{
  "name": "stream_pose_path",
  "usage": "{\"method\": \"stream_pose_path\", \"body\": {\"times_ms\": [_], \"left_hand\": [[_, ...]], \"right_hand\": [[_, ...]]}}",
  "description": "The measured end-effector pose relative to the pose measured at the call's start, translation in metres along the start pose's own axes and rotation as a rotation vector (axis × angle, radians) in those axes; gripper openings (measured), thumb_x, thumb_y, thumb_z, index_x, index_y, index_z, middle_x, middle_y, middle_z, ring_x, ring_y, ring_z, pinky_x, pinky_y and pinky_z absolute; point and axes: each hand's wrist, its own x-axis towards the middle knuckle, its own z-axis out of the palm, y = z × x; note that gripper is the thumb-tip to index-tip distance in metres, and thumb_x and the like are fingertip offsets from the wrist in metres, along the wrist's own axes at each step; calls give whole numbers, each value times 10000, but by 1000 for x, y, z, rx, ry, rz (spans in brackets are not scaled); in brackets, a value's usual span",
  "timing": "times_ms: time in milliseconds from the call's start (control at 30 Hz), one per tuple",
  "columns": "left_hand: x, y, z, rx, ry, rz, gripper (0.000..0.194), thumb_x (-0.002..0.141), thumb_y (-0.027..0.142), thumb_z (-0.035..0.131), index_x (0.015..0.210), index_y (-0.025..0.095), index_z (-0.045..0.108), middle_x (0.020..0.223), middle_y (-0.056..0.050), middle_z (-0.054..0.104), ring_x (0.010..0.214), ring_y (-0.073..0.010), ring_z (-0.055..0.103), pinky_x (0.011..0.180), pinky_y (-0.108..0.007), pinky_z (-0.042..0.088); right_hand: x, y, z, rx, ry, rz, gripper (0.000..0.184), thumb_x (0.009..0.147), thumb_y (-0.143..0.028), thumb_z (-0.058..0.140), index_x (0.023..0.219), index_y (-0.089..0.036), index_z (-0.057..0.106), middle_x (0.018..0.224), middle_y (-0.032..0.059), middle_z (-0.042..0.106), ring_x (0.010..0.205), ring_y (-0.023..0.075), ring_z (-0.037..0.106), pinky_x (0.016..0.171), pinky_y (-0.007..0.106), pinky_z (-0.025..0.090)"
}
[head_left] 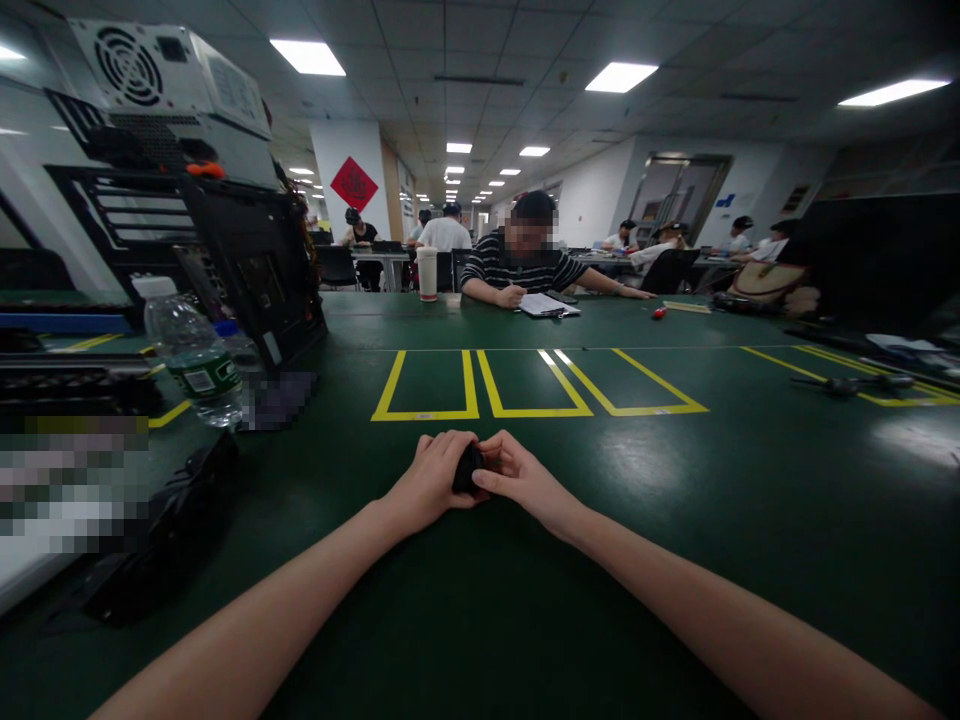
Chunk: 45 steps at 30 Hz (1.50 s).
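Cupping a small black object (466, 470), the left hand (429, 478) had its grip closed around the thing, and the right hand (521, 478) held its right side between thumb and fingers. Both hands were toward the near edge of the green table (750, 490), about midway between its left and right sides, and any marking on the object was hidden by them. Just beyond, three outlines of yellow tape (425, 415) were laid toward the far edge; small white labels sat on the near strips of the left and right ones, their print too small to read. Near the left side stood a clear bottle (196, 350) with a white cap and a green wraparound label, whose white panel carried lettering too blurred to make out. Behind it rose black computer frames (255, 270), topped by a metal power supply (127, 62) with a round fan grille and a sticker on its side, also unreadable. At the far edge, a person in a striped shirt (491, 257) leaned over a clipboard (550, 305) of white paper, with a pale cup (427, 272) standing to one side and a small red item (658, 313) lying to the other. On a white column hung a red diamond sign (354, 184) bearing a dark character that could not be read.
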Motion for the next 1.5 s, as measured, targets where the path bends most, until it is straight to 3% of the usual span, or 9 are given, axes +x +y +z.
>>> {"method": "stream_pose_path", "body": {"times_ms": [233, 500, 667, 800, 1133, 1333, 1500], "left_hand": [[1, -1, 2, 11, 0, -9, 523, 665, 276, 640, 1100, 198, 360, 1089, -63, 485, 995, -240, 461, 816, -378, 338], [1, -2, 2, 28, -5, -13, 513, 664, 260, 640, 1092, 187, 366, 1069, -64, 489, 969, -238, 468, 787, -362, 346], [1, -1, 2, 21, -5, -8, 526, 669, 294, 637, 1102, 187, 358, 1068, -68, 484, 967, -237, 464, 790, -362, 341], [2, -1, 3, 24, -11, -12, 527, 668, 288, 640, 1103, 183, 360, 1069, -71, 480, 974, -236, 455, 797, -363, 338], [1, -2, 2, 28, -16, -12, 505, 664, 241, 641, 1084, 182, 368, 1069, -63, 483, 965, -228, 456, 796, -353, 337], [2, -5, 8, 36, 33, -8, 556, 632, 272, 668, 1087, 186, 361, 1056, -63, 485, 961, -237, 458, 780, -353, 334], [2, -8, 12, 31, 52, 3, 537, 634, 263, 667, 1076, 199, 370, 1035, -46, 492, 939, -227, 467, 771, -343, 333]], "right_hand": [[4, 8, 1, -3, 61, 30, 294, 692, -331, 581, 937, -222, 461, 1006, 22, 493, 933, 186, 506, 782, 365, 442], [2, 1, -1, 29, -30, 7, 322, 667, -286, 619, 928, -226, 441, 960, 7, 494, 930, 178, 502, 789, 356, 442], [2, 3, -1, -2, 15, -10, 241, 718, -339, 552, 909, -229, 454, 951, 8, 502, 918, 178, 505, 791, 365, 429], [3, 5, -1, -34, 43, 37, 299, 706, -343, 566, 956, -228, 448, 986, 19, 498, 931, 187, 502, 790, 371, 431], [2, 4, -4, -17, -19, 20, 334, 644, -285, 639, 917, -232, 454, 984, 9, 500, 940, 182, 503, 803, 369, 430], [2, 3, -2, -16, 9, 8, 237, 728, -356, 536, 917, -231, 467, 966, 12, 510, 916, 172, 509, 795, 364, 422], [2, 3, -2, -30, 32, 50, 308, 719, -340, 551, 990, -235, 450, 1009, 22, 493, 951, 179, 495, 810, 364, 420]]}}
